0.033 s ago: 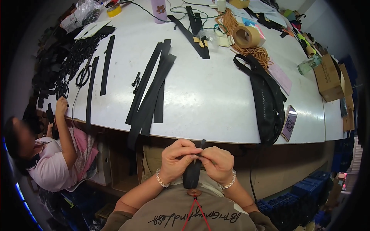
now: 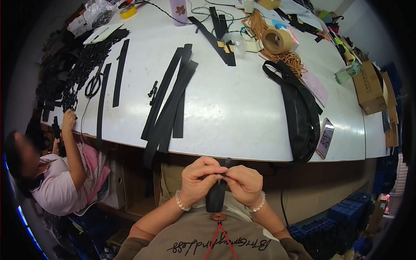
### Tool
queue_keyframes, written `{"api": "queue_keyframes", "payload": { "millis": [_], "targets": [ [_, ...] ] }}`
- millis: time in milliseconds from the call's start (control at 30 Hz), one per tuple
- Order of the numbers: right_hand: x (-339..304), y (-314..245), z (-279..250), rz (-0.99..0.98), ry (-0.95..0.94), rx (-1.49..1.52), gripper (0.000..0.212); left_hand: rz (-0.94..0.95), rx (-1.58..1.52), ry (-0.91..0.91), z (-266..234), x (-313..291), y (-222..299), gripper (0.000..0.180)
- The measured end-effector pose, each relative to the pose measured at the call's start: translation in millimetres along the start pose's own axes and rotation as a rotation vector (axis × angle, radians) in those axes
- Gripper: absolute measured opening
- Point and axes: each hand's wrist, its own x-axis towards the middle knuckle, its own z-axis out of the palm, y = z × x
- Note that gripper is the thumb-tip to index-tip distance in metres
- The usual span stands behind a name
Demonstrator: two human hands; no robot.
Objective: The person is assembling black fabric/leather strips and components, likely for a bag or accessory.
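**Closely worked: both hands pinch one black strap**

Down near the person's chest, the left hand [image 2: 198, 178] and the right hand [image 2: 243, 184] meet, fingertips almost touching. Both are curled and pressed together on a short black strap [image 2: 216, 196], which they pinch at its upper end; the rest of it hangs down between the wrists toward the shirt. A thin black tip pokes up just above the fingers. Each wrist wears a pale bead bracelet [image 2: 182, 202].

Just beyond the hands, past the knuckles, runs the curved edge of a white table [image 2: 242, 112]. Ahead and to the left of the left hand, a bundle of long black strips [image 2: 170, 99] lies across the tabletop, one end hanging over the table's edge. Farther left lie two single narrow strips and a pair of scissors [image 2: 92, 85]. Ahead and to the right of the right hand, a black bag [image 2: 299, 108] stretches along the table, with a phone [image 2: 325, 138] just beside its near end. Well beyond the bag sit a roll of brown tape [image 2: 277, 40] and a tangle of tan cord [image 2: 291, 60]. Far off to the right stand a clear bottle [image 2: 346, 73] and a cardboard box [image 2: 368, 86].

To the far left of the left hand, another person [image 2: 65, 173] in a pale pink top sits at the table's edge, one arm raised to a heap of small black parts [image 2: 82, 65].
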Motion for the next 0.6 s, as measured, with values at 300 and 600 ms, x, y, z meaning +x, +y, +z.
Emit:
{"api": "queue_keyframes", "payload": {
  "millis": [300, 600],
  "targets": [
    [-8, 0, 3, 0.105, 0.011, 0.186, 0.006, 0.025, 0.023, -0.042, -1, 0, 2, 0.020],
    [-16, -4, 5, 0.418, 0.016, 0.450, 0.004, -0.053, -0.009, -0.008, 2, 0, 5, 0.016]
  ]
}}
